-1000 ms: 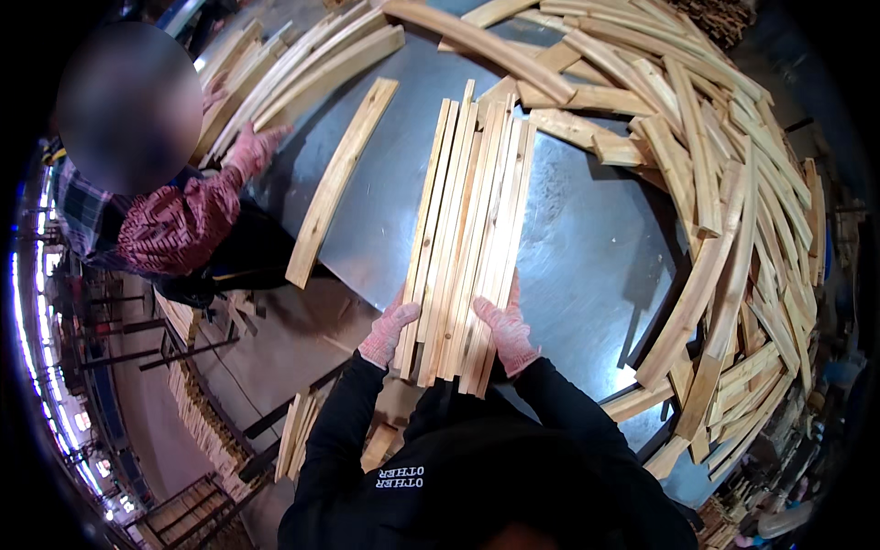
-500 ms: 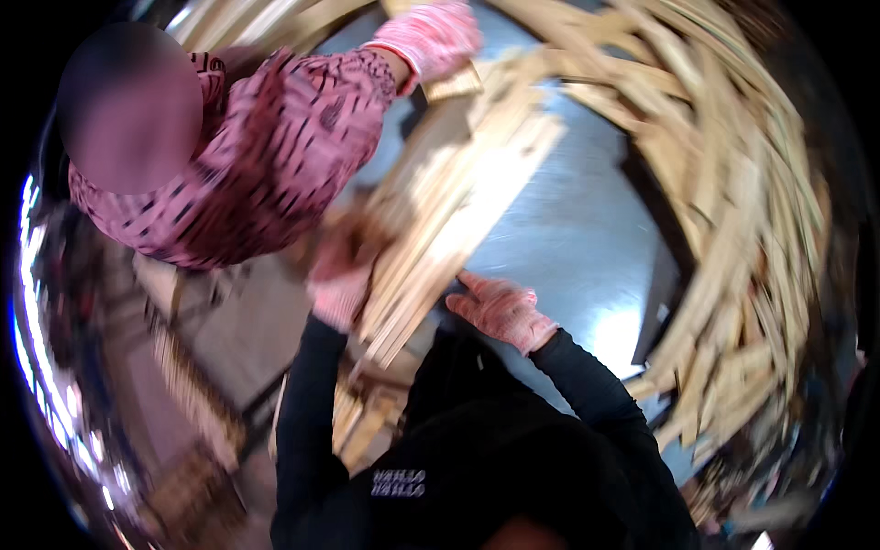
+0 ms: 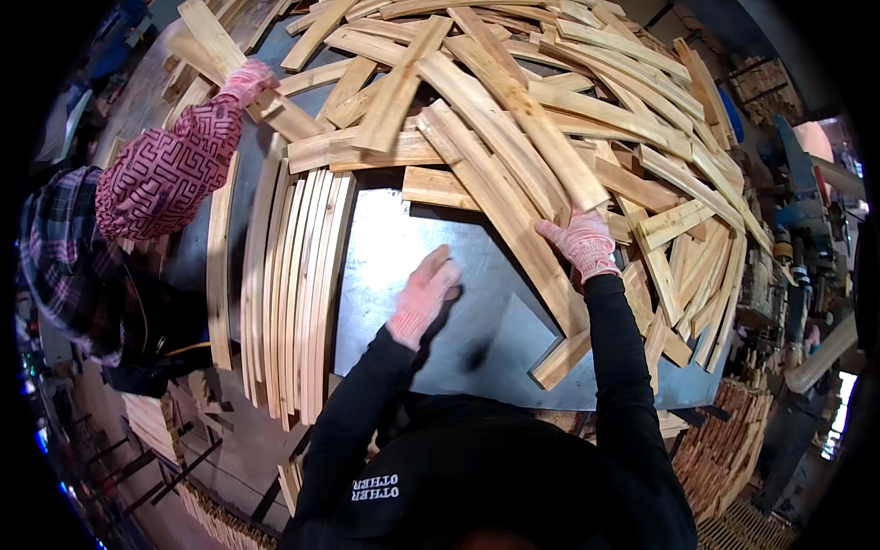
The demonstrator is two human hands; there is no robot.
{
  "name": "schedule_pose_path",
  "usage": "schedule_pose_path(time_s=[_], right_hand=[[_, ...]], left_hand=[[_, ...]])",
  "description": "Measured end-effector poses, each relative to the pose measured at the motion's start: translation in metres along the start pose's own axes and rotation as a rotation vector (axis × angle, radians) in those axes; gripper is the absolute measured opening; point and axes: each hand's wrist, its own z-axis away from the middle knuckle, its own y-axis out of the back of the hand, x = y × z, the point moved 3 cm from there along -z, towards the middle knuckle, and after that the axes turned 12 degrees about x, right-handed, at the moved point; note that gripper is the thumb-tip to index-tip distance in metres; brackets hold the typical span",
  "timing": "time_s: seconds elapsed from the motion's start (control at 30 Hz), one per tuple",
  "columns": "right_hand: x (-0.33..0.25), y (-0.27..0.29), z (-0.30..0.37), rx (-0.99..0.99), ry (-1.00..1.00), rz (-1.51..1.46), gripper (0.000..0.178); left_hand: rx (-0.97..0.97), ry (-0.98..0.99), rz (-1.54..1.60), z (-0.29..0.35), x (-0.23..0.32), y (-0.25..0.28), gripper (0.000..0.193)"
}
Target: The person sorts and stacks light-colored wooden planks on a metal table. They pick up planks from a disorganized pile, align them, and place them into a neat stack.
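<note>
My right hand (image 3: 585,246), in a pink-and-white knit glove, grips the near end of a long wooden board (image 3: 527,101) lying slantwise on a loose heap; its fingertips are partly hidden. Another board (image 3: 504,215) slants below it, beside my thumb. My left hand (image 3: 426,298), gloved alike, hovers over the bare metal tabletop (image 3: 440,357) with its fingers stretched out and nothing held. To its left stands a row of boards set on edge, side by side (image 3: 298,293).
A heap of loose boards (image 3: 678,165) covers the far and right parts of the table. At the left, a co-worker's gloved hand (image 3: 247,82) is on a board. Stacked wood (image 3: 733,440) sits beyond the table's right corner, near machinery (image 3: 807,247).
My view has swung right. My left hand has come off the bundle of boards, which now rests at the left. My right hand has moved onto a board in the heap.
</note>
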Motion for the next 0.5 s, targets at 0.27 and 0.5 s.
schedule_pose_path(time_s=[0.27, 0.5], right_hand=[[-0.033, 0.015, 0.123, 0.053, 0.323, -0.348, 0.084], [-0.005, -0.077, 0.116, 0.358, 0.571, -0.183, 0.102]], left_hand=[[0.176, -0.168, 0.395, 0.031, -0.032, -0.074, 0.055], [0.384, -0.240, 0.130, 0.053, -0.062, -0.001, 0.042]])
